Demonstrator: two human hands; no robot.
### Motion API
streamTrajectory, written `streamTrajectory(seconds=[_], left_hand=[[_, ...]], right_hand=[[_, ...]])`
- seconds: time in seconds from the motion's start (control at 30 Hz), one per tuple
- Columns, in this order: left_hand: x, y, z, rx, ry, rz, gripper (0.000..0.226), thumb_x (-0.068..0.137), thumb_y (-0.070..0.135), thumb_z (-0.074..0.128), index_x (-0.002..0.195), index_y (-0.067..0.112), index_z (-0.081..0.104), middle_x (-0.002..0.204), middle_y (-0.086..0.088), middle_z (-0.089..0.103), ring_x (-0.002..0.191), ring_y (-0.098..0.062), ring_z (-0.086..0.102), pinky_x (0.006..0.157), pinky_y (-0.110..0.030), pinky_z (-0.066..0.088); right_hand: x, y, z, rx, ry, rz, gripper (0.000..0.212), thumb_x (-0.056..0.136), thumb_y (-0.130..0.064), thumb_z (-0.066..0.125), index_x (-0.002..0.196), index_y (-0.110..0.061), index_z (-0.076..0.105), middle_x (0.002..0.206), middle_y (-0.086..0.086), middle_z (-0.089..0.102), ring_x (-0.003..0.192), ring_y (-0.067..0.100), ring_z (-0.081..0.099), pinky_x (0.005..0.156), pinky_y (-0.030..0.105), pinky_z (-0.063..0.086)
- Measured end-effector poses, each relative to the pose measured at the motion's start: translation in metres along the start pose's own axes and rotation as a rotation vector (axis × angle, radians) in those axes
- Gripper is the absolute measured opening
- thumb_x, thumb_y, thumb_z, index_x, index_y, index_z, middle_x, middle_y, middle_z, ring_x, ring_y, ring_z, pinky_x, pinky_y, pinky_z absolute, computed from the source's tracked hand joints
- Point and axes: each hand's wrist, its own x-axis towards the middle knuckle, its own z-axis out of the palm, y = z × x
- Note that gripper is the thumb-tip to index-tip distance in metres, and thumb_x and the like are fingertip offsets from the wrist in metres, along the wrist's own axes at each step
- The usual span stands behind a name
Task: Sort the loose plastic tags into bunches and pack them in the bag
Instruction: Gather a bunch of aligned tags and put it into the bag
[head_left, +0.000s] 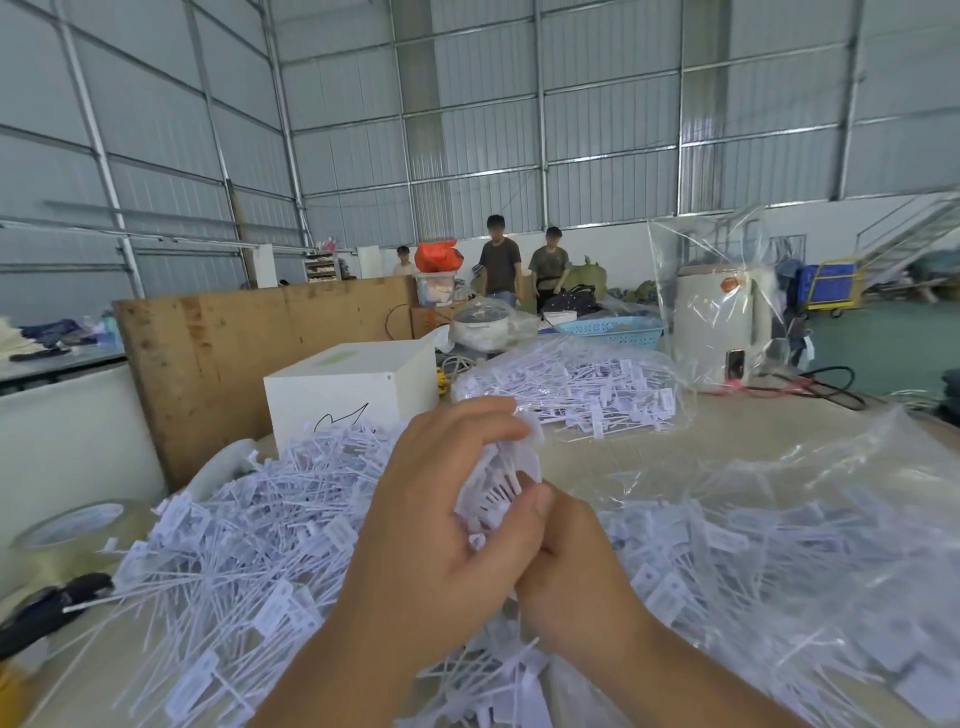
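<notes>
Gripping a bunch of white plastic tags (498, 488) between a curled left hand (421, 540) and right hand (566, 566), a worker is squaring it over the loose pile (234, 545), apparently for the open clear bag (779, 519) just alongside.

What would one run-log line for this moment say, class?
stage: bunching | left hand: grips tag bunch | right hand: pinches same bunch | loose tags: heaped left | clear bag: right, holds tags
</notes>
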Motion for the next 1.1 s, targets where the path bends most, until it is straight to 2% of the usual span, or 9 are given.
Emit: streamTrajectory(seconds=[0.13,0.27,0.43,0.53,0.63,0.8,0.97,1.03,1.1], left_hand=[[-0.003,0.001,0.002,-0.267,0.125,-0.181,0.052,0.088,0.05,0.047,0.134,0.027,0.047,0.13,0.021,0.053,0.125,-0.002,0.049,0.097,-0.013,0.04],[-0.006,-0.002,0.007,-0.341,0.055,-0.355,0.054,0.08,0.067,0.047,0.128,0.044,0.048,0.127,0.026,0.054,0.124,-0.004,0.05,0.105,-0.034,0.042],[-0.003,-0.004,0.008,-0.463,0.111,-0.449,0.062,0.066,0.073,0.055,0.126,0.056,0.048,0.116,0.044,0.05,0.116,0.017,0.047,0.084,-0.008,0.045],[-0.004,-0.004,0.009,-0.496,0.071,-0.452,0.058,0.064,0.063,0.064,0.12,0.057,0.052,0.116,0.029,0.055,0.117,-0.003,0.055,0.091,-0.029,0.048],[-0.003,-0.002,0.01,-0.512,0.125,-0.4,0.048,0.066,0.052,0.069,0.112,0.052,0.057,0.11,0.019,0.063,0.101,-0.006,0.065,0.078,-0.024,0.054],[-0.003,0.001,0.015,-0.629,0.224,-0.48,0.057,0.063,0.063,0.07,0.117,0.055,0.052,0.123,0.015,0.061,0.111,-0.005,0.062,0.087,-0.025,0.048],[-0.01,0.008,0.026,-0.707,0.068,-0.668,0.064,0.048,0.057,0.066,0.107,0.044,0.046,0.08,0.043,0.064,0.077,0.023,0.06,0.061,-0.007,0.046],[-0.01,0.007,0.032,-0.671,-0.062,-0.699,0.068,0.047,0.05,0.079,0.106,0.032,0.052,0.083,0.029,0.071,0.076,0.011,0.067,0.057,-0.009,0.051],[-0.013,0.005,0.037,-0.582,-0.284,-0.758,0.082,0.042,0.046,0.096,0.11,0.025,0.056,0.098,0.008,0.074,0.084,-0.005,0.07,0.07,-0.028,0.059]], right_hand=[[0.009,-0.011,-0.009,-0.105,0.06,-0.039,0.016,0.081,-0.028,0.046,0.083,-0.031,0.062,0.071,-0.01,0.065,0.063,0.006,0.06,0.058,0.035,0.051],[0.014,-0.013,-0.019,-0.172,0.135,-0.037,0.021,0.093,-0.017,0.052,0.103,-0.029,0.065,0.087,-0.007,0.071,0.078,0.007,0.067,0.069,0.037,0.057],[0.014,-0.014,-0.021,-0.284,0.033,0.023,0.012,0.09,-0.009,0.051,0.086,-0.017,0.059,0.075,0.0,0.065,0.064,0.012,0.061,0.062,0.047,0.052],[0.014,-0.018,-0.018,-0.342,-0.065,0.03,0.012,0.089,-0.011,0.048,0.088,-0.018,0.058,0.08,0.003,0.067,0.07,0.018,0.064,0.063,0.043,0.053],[0.017,-0.024,-0.023,-0.422,-0.034,-0.005,0.018,0.088,-0.011,0.05,0.08,-0.027,0.053,0.07,-0.004,0.06,0.059,0.012,0.055,0.052,0.029,0.043],[0.021,-0.045,-0.033,-0.678,0.071,-0.17,0.01,0.083,-0.008,0.052,0.083,-0.016,0.048,0.067,0.002,0.055,0.062,0.028,0.054,0.052,0.039,0.044],[0.025,-0.059,-0.047,-0.926,0.067,-0.142,0.027,0.079,-0.014,0.055,0.079,-0.023,0.03,0.065,-0.009,0.034,0.062,0.02,0.038,0.046,0.027,0.021],[0.025,-0.058,-0.058,-1.038,-0.002,-0.053,0.028,0.08,-0.015,0.055,0.08,-0.023,0.028,0.067,-0.008,0.033,0.061,0.02,0.038,0.046,0.027,0.021],[0.023,-0.055,-0.072,-1.096,-0.056,0.089,0.022,0.082,-0.014,0.05,0.081,-0.024,0.03,0.068,-0.007,0.033,0.061,0.02,0.038,0.047,0.027,0.022]])
